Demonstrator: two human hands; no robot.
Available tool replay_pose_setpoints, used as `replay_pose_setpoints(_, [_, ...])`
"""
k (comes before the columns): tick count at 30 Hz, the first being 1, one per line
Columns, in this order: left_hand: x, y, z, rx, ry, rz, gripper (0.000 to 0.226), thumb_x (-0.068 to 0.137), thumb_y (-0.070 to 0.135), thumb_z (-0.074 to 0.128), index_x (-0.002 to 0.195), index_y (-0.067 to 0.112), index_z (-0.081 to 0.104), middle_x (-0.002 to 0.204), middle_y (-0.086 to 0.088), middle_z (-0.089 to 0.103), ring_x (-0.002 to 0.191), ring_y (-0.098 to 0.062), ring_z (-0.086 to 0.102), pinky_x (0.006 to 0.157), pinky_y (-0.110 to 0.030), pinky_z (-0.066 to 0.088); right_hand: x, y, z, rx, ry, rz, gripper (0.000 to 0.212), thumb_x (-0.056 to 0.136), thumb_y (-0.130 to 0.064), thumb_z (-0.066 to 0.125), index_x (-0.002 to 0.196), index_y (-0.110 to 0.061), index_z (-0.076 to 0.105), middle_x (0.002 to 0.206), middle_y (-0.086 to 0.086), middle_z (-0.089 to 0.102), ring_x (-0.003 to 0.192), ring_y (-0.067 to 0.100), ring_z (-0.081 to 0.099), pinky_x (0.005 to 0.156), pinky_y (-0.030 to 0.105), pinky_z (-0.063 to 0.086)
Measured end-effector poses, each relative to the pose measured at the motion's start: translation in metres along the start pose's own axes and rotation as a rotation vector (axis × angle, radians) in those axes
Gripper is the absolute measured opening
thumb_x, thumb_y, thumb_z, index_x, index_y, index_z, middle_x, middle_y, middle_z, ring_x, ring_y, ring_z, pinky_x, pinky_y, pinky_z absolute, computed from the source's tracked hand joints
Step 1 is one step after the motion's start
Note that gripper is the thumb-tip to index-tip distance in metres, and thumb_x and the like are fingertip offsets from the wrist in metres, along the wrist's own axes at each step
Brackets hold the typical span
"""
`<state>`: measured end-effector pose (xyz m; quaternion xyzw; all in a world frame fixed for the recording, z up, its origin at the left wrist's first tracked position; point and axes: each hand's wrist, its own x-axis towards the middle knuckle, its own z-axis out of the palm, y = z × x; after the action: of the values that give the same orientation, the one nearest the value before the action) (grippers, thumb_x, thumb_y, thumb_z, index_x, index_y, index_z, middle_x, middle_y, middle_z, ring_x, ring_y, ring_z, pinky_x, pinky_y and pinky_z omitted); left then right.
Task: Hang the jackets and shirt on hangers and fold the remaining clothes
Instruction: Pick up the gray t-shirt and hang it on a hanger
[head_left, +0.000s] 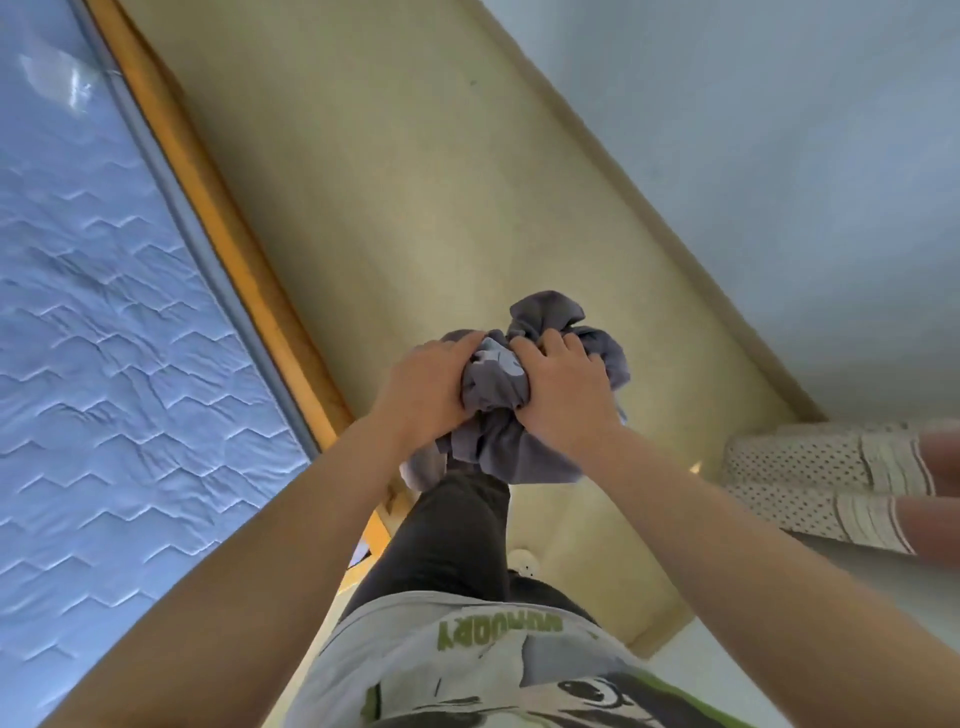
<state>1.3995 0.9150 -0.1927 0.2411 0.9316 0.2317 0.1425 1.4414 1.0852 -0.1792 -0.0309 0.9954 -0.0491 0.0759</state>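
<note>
A crumpled grey garment (498, 395) with a pale print is bunched in the air in front of me, above the floor. My left hand (426, 389) grips its left side with curled fingers. My right hand (563, 384) grips its right side, fingers dug into the cloth. Loose folds stick out above and hang below both hands. No hanger is in view.
A quilted blue mattress (104, 338) on an orange wooden bed frame (228, 234) runs along the left. Beige floor (415, 182) stretches ahead, with a pale wall (779, 156) at right. Another person's legs in dotted shorts (810, 483) show at the right edge.
</note>
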Motion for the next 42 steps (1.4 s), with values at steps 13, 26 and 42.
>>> replay_pose_setpoints(13, [0.183,-0.202,-0.162,0.005,0.167,-0.353,0.064,0.079,0.033,0.064,0.137,0.026,0.039,0.098,0.011,0.061,0.079,-0.014,0.053,0.060,-0.029,0.044,0.362,-0.102,-0.058,-0.082,-0.074,-0.386,0.055,0.076,-0.029,0.067,0.127,-0.016,0.051,0.112,0.013,0.054,0.101,0.034,0.052,0.074,0.044,0.044])
replay_pose_setpoints(26, [0.341,-0.396,-0.294,-0.129,0.292,-0.630,0.061,0.078,0.039,0.065,0.134,0.031,0.043,0.095,0.009,0.063,0.078,-0.015,0.057,0.061,-0.030,0.047,0.679,-0.219,-0.086,-0.132,-0.156,-0.685,0.049,0.084,-0.033,0.061,0.128,-0.019,0.046,0.120,0.009,0.048,0.108,0.030,0.048,0.081,0.043,0.043])
replay_pose_setpoints(42, [0.497,-0.655,-0.482,-0.257,0.482,-1.082,0.062,0.082,0.041,0.063,0.139,0.034,0.041,0.106,0.003,0.060,0.100,-0.025,0.058,0.070,-0.028,0.035,1.051,-0.442,-0.114,-0.239,-0.228,-1.133,0.035,0.077,-0.024,0.066,0.108,-0.016,0.052,0.105,0.011,0.050,0.096,0.034,0.051,0.072,0.044,0.042])
